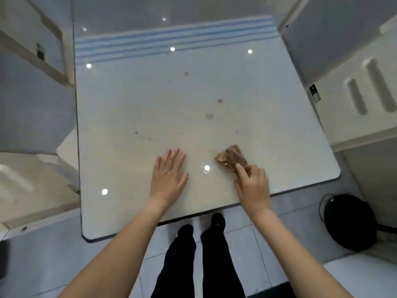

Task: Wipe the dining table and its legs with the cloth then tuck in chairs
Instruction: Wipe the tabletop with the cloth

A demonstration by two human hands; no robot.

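Cloth [231, 158], brown and crumpled, lies on the dining table [150, 104] near its front edge, right of centre. We grip its near end with the right hand [252, 188], fingers curled round the fabric, so that the free part meets the surface for wiping. We rest the left hand [168, 173] flat, fingers straight and spread, apart from the cloth, probably as a brace. Brownish stains [209, 116] lie further in; we judge the wiping barely begun.
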